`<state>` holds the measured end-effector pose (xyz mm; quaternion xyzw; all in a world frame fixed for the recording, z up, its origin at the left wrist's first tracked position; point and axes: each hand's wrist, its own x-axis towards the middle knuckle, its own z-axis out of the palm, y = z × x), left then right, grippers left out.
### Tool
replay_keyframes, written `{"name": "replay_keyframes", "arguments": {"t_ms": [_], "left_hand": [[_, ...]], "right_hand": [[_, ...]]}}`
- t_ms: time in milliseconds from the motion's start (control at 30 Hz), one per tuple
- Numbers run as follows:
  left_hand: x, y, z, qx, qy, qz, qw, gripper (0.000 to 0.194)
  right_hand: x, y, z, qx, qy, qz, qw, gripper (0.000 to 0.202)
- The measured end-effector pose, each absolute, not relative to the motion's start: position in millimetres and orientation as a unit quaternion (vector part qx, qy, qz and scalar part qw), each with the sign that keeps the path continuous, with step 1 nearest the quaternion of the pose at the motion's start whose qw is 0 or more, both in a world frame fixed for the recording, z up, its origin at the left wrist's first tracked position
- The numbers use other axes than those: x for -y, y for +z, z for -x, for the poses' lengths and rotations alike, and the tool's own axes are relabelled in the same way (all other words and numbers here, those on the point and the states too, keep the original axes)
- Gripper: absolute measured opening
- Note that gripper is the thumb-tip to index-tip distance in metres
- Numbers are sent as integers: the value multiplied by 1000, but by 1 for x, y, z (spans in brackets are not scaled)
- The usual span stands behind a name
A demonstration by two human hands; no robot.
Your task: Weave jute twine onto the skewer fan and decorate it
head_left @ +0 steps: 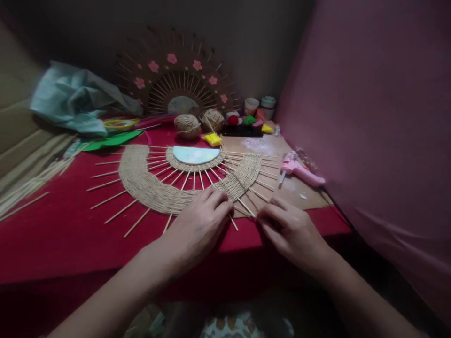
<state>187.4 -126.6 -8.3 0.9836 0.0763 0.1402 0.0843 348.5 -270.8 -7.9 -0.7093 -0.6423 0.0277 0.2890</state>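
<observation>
A half-round fan of thin sticks with a wide woven twine band (164, 197) lies on the red cloth, its straight side away from me. At its centre sits a pale blue half disc (195, 155) edged with twine. My left hand (207, 213) rests on the band's near edge, fingers bent and together; what is under them is hidden. Just to the right, my right hand (282, 223) has its fingers pinched at the outer tip of one stick (246, 207).
Two twine balls (187, 126), a yellow packet (212, 139) and a black tray (242, 131) stand behind. A pink glue gun (303, 172) lies on cardboard (292, 192) at right. Loose sticks (31, 190) lie left. A flowered fan (171, 58) leans at the back wall.
</observation>
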Motion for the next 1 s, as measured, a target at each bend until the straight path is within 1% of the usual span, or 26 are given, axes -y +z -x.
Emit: {"name": "replay_keyframes", "arguments": {"t_ms": [100, 200, 400, 500, 567, 667, 833, 1000], "left_hand": [[127, -9, -187, -75, 146, -983, 87, 22], [127, -9, -186, -74, 145, -983, 87, 22], [128, -11, -186, -79, 165, -978, 101, 21], [127, -16, -184, -102, 188, -970, 112, 21], [123, -18, -181, -142, 205, -963, 96, 27], [115, -18, -176, -200, 204, -956, 72, 37], [109, -6, -171, -201, 140, -967, 68, 33], [104, 5, -162, -185, 110, -974, 77, 33]], "right_hand": [[275, -10, -347, 640, 19, 720, 267, 16], [273, -11, -349, 645, -17, 726, 239, 17], [248, -8, -366, 635, -148, 738, 175, 24], [229, -5, -373, 637, -164, 741, 138, 22], [220, -3, -375, 646, -159, 736, 126, 21], [213, -1, -376, 661, -125, 727, 137, 20], [213, -1, -375, 646, -27, 730, 222, 16], [211, 4, -370, 629, 30, 730, 264, 11]]}}
